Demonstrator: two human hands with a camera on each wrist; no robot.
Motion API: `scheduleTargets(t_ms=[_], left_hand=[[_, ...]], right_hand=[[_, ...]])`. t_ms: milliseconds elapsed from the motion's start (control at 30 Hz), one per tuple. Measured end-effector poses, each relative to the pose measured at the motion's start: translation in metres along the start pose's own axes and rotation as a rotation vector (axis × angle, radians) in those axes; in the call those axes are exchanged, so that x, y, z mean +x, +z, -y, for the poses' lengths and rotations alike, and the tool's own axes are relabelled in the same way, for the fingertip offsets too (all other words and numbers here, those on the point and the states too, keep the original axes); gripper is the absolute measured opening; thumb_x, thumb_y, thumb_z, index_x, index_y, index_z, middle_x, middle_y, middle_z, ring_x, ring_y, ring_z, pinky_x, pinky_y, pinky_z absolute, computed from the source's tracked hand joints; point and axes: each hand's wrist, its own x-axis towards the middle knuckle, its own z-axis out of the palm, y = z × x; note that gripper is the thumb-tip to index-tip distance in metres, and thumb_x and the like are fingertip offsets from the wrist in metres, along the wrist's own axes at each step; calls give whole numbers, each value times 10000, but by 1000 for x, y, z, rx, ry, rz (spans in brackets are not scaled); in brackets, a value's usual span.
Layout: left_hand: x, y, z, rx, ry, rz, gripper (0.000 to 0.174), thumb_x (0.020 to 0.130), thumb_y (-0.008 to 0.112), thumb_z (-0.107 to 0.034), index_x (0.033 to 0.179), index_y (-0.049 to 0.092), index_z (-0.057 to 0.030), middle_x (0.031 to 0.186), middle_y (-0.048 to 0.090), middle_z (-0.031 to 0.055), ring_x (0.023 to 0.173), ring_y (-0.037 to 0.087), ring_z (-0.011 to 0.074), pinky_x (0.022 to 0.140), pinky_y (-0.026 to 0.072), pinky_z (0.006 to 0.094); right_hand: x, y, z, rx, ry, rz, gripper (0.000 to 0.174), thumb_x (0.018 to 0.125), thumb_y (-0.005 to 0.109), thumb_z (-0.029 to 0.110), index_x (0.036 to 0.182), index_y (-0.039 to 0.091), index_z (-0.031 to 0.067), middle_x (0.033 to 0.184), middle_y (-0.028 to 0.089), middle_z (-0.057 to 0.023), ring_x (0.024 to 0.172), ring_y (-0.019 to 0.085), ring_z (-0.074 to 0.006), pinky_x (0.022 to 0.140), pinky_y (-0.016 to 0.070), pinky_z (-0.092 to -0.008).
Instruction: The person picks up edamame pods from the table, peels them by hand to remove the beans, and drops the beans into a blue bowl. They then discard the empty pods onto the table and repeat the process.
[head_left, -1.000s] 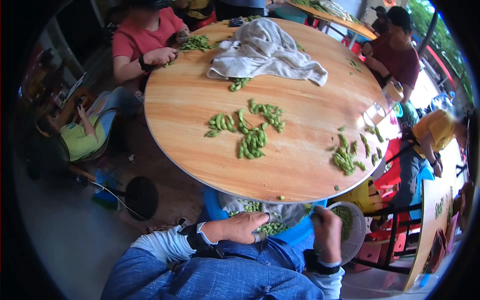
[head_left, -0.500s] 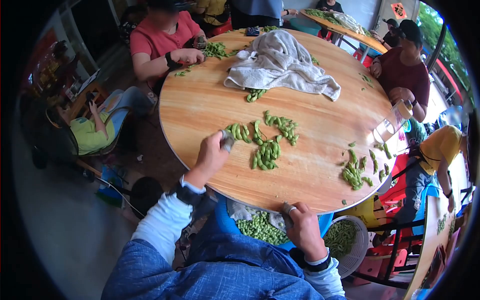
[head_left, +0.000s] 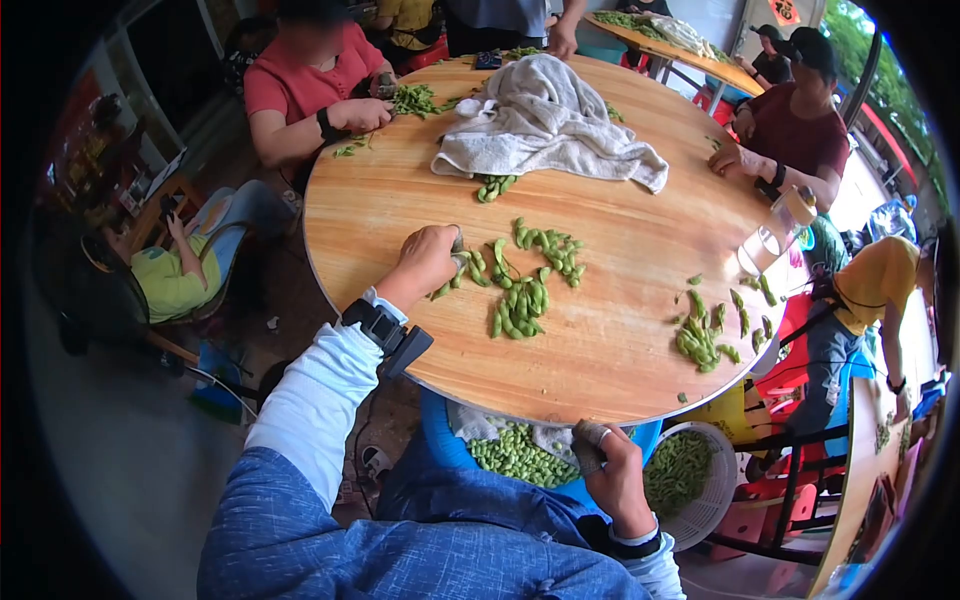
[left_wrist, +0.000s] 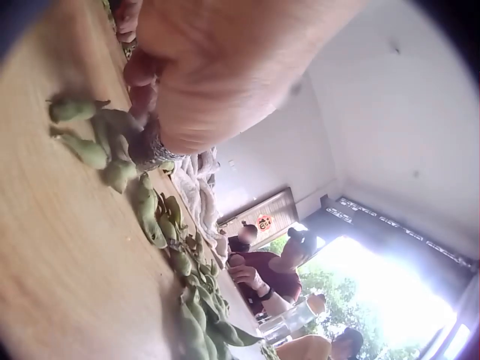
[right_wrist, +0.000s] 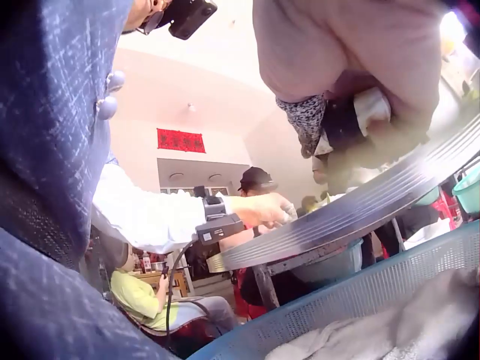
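Note:
Green soybean pods lie in a loose pile on the round wooden table. My left hand is at the pile's left edge, fingers bent down, pinching at a pod. Close up in the left wrist view, the grey covered thumb meets the pods. By the near table edge is my right hand, loosely curled, with a dark cover on its thumb and a white band on a finger. No pod shows in it. Below, a blue basin contains shelled green beans.
A white basket of pods stands right of the basin. On the table are a grey towel, a clear bottle and more pods at the right. A person in red and one in maroon sit around it.
My left hand has gone from above the basin up and forward to the pods on the table. My right hand has shifted slightly at the table edge. The maroon-clad person's hand has moved onto the table.

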Motion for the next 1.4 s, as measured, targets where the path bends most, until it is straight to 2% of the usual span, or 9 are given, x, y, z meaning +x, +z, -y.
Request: scheduleTargets(t_ms=[100, 200, 300, 467, 600, 700, 833, 1000, 1400], left_hand=[[-10, 1, 0, -140, -13, -88, 199, 679, 577, -32, 871, 535, -7, 742, 590, 141, 682, 568, 271, 607, 439, 347], [-22, 8, -5, -885, -5, -27, 196, 738, 523, 37, 930, 511, 0, 750, 556, 55, 599, 524, 139, 516, 426, 249], [-61, -11, -56, -1352, -141, 183, 206, 758, 491, 74, 949, 500, -4, 796, 559, 40, 633, 534, 110, 529, 445, 217], [-121, 17, -114, -1800, -182, 295, 175, 745, 585, -4, 896, 514, -56, 800, 557, 45, 649, 556, 126, 565, 472, 237], [-144, 31, -126, -1515, -29, 365, 190, 761, 573, -8, 943, 518, -14, 792, 581, 44, 714, 566, 102, 611, 468, 242], [-142, 24, -122, -795, 421, 283, 196, 784, 554, -22, 974, 520, 11, 793, 586, 35, 730, 544, 72, 620, 450, 222], [-144, 20, -124, -1024, 187, 530, 243, 733, 456, 77, 955, 534, 20, 829, 599, 64, 798, 537, 103, 716, 427, 248], [-148, 32, -112, -1069, 280, 687, 148, 837, 507, -92, 944, 534, 6, 805, 540, -27, 761, 452, 34, 682, 403, 206], [-151, 32, -111, -1024, 249, 817, 173, 842, 511, -128, 935, 541, 14, 831, 533, -46, 791, 434, 25, 691, 389, 200]], right_hand=[[6, 3, 9, 63, 49, 14, 186, 720, 577, -13, 906, 575, -12, 768, 578, -144, 679, 575, -239, 596, 442, -279], [9, 11, 5, 215, 83, 51, 244, 747, 573, 10, 989, 545, -12, 764, 577, -97, 663, 559, -163, 589, 434, -251], [17, 17, 12, 464, 208, 112, 336, 788, 548, 34, 1109, 466, -21, 770, 546, -28, 681, 507, -78, 615, 422, -215], [26, 24, 17, 860, 216, -72, 296, 799, 538, 24, 1085, 480, -31, 879, 564, -60, 771, 524, -95, 692, 421, -214], [21, 17, 6, 869, 241, -104, 229, 798, 545, 28, 1016, 521, -39, 893, 586, -50, 768, 539, -91, 679, 429, -209], [16, 11, 2, 866, 243, -74, 175, 810, 537, 54, 967, 550, -22, 850, 592, -25, 748, 529, -73, 661, 418, -195], [12, 4, 1, 870, 272, 12, 165, 818, 529, 89, 950, 559, -6, 832, 585, 0, 730, 510, -57, 646, 400, -189], [8, -1, 4, 843, 297, 39, 222, 791, 573, 186, 881, 561, -16, 727, 551, -4, 616, 455, -61, 559, 358, -189], [4, -10, 10, 890, 350, 111, 137, 785, 533, 24, 911, 554, -23, 842, 581, -11, 761, 511, -80, 710, 403, -217]])
